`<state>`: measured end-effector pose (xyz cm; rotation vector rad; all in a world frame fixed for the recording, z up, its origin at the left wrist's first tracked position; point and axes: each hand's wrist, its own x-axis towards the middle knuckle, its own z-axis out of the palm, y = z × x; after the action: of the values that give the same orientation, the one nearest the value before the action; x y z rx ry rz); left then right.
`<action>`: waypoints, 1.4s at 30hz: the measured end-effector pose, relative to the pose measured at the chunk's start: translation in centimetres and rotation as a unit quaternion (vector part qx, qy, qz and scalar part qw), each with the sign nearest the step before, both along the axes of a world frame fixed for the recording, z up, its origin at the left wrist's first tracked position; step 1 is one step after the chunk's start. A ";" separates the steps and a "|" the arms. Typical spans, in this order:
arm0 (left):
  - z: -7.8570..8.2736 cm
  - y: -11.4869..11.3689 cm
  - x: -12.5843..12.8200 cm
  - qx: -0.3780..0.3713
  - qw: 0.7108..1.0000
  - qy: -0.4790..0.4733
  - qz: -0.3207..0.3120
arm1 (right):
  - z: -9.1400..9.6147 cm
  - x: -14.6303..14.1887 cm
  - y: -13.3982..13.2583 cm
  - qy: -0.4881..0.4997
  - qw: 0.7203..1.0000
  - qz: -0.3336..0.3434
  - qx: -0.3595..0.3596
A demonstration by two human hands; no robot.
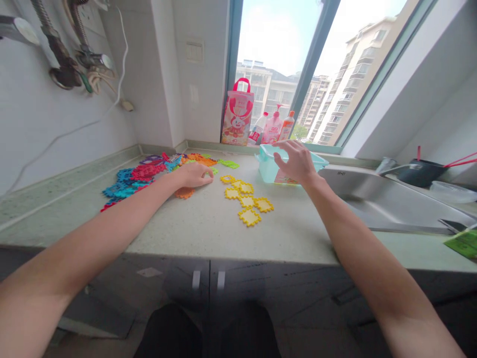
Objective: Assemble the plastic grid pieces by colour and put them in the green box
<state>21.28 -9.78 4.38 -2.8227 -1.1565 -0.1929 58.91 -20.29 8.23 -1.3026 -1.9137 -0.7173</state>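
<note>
My left hand [194, 175] rests on the counter with fingers curled over a small piece I cannot make out, beside an orange flat tile [185, 193] and a green one [213, 170]. My right hand [294, 161] hovers with fingers spread over the near rim of a pale teal plastic box [266, 166] and holds nothing. Several yellow toothed tiles [248, 201] lie between my two hands. A heap of blue, red, purple and orange tiles [139, 176] spreads to the left of my left hand.
A steel sink [372, 196] lies to the right of the box. On the window sill stand a red and white bag [237, 117] and bottles [274, 128]. Pipes and a cable hang on the left wall. The counter edge [223, 254] runs close to me.
</note>
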 end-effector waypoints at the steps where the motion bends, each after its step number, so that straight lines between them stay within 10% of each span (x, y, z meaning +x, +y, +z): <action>1: 0.0 0.0 0.0 0.001 1.000 -0.001 -0.002 | -0.1 -0.9 -0.1 -0.007 0.999 0.034 -0.020; 7: -0.3 0.5 -0.2 -0.013 1.000 -0.015 0.001 | -1.8 -5.4 -0.6 -0.057 0.961 0.113 -0.247; 15: -0.2 0.4 -0.2 -0.006 1.000 -0.018 -0.003 | -3.5 -6.1 0.0 -0.054 0.927 0.129 -0.348; 34: 0.2 -0.7 0.6 0.080 0.997 0.019 -0.002 | -4.8 -9.4 -0.2 -0.055 0.929 0.225 -0.290; 42: -1.1 -1.3 2.6 0.105 0.986 -0.034 -0.128 | -4.9 -10.1 -0.4 -0.063 0.924 0.232 -0.298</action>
<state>23.88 -11.05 3.28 -2.7820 -0.7299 -0.4052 48.78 -20.73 3.35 -1.0690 -2.5378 0.0396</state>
